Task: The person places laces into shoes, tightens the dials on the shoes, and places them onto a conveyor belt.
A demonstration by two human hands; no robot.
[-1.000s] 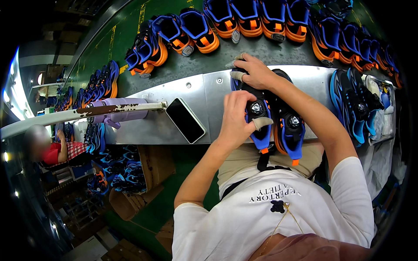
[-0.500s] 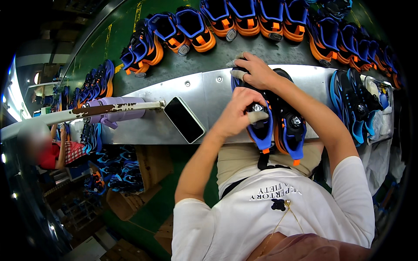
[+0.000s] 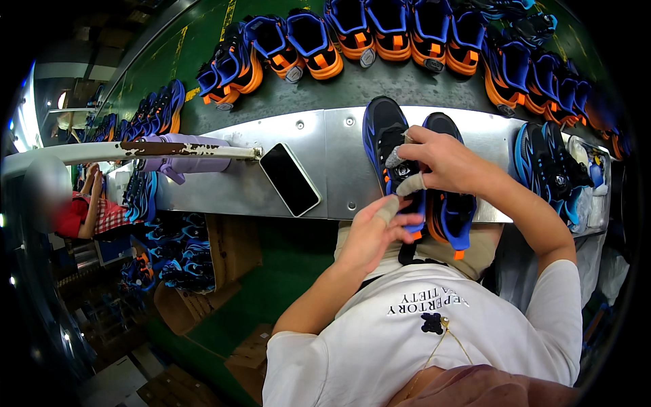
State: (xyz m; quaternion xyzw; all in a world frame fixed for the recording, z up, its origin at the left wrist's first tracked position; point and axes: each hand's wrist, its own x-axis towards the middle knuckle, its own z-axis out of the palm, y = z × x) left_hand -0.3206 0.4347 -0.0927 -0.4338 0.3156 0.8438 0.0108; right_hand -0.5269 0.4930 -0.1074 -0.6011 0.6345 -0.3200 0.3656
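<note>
Beyond the metal bench (image 3: 346, 176), a green surface is seen. The dial (image 3: 403, 171) of the left shoe (image 3: 383, 146), laid toe-away on the bench, is flanked by the fingers and thumb of the right hand (image 3: 451, 163), reached in from the right; whether it is pinched cannot be told. Near the collar, the left hand (image 3: 371, 234) is held with fingers parted; any grip cannot be told. Handling of this shoe appears unfinished; its mate (image 3: 460, 224), alongside, is partly hidden. Farther out, other shoes (image 3: 395, 44) are lined up.

Green floor (image 3: 288, 261) below a metal bench (image 3: 344, 169), bright white light (image 3: 26, 112) at far left.
</note>
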